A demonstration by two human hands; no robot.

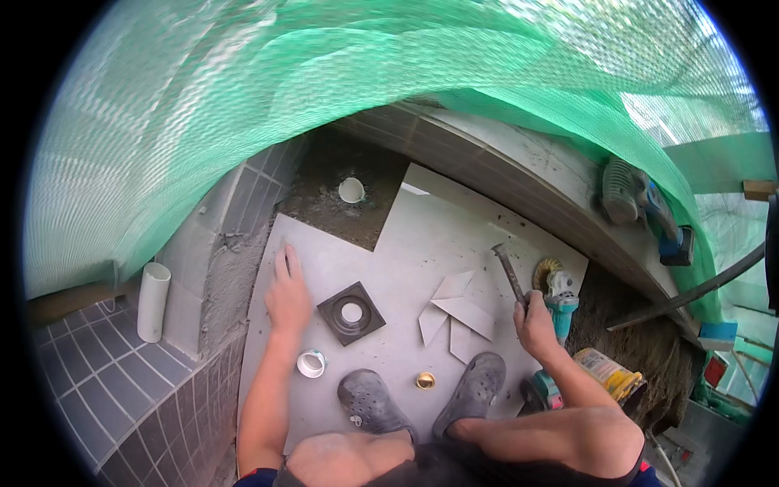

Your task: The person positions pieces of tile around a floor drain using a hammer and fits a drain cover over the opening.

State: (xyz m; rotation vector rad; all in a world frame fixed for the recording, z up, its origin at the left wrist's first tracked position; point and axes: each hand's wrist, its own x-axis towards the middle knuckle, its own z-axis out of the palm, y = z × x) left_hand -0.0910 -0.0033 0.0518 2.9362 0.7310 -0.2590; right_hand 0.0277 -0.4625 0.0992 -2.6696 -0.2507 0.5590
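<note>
My left hand [288, 294] lies flat on a large pale floor tile [268, 325], near its upper left edge, fingers stretched out and holding nothing. My right hand [535, 326] is closed round the handle of a hammer [510, 272], whose slim head points forward and left above the tile. Between my hands lie a dark square floor drain [372, 323] with a round light centre and several cut tile pieces [462, 304]. A short white pipe ring [312, 364] stands near my left forearm. A small brass-coloured round part [425, 381] sits between my shoes.
A white drain pipe [351, 191] rises from bare mortar [324, 166] beyond the tile. Right of me lie a teal angle grinder [561, 304] and a yellow bucket [608, 373]. A power tool [657, 207] rests on the ledge. Green netting [324, 73] hangs ahead; a white pipe [153, 302] stands left.
</note>
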